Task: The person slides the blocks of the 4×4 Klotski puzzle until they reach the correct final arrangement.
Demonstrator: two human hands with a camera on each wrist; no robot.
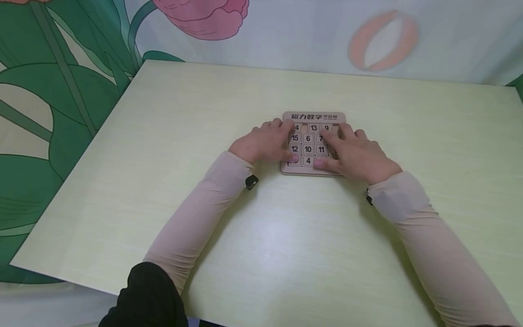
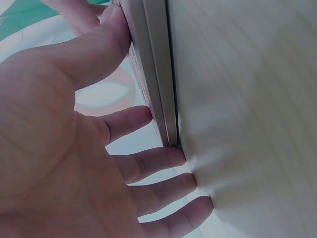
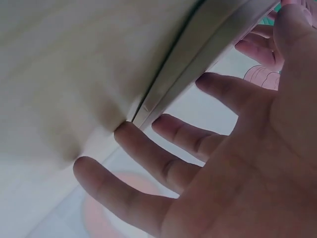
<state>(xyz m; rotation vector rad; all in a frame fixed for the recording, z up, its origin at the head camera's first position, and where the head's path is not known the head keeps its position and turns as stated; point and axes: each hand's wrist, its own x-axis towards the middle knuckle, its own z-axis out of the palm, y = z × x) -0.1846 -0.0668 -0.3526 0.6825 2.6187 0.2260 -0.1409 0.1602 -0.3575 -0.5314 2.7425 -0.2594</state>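
Observation:
A number sliding puzzle point(image 1: 297, 170), a flat board with square numbered tiles, lies flat on the table. My left hand point(image 1: 267, 143) is at its left side, thumb and index finger touching the tile area; the other fingers extend past the side. From the right, my right hand point(image 1: 357, 154) reaches over the board, with thumb on the bottom row and index finger near the upper rows. It covers several right-hand tiles. A gap shows in the top row left of the 13. The wrist views show the board's edge point(image 2: 157, 74) beside extended fingers point(image 3: 148, 148), some fingertips on the table.
The pale wood-grain table point(image 1: 143, 181) spreads around the puzzle. Behind it hangs a printed cloth point(image 1: 302, 41) with flowers and leaves. Dark wrist straps point(image 1: 251, 181) show at the sleeve cuffs.

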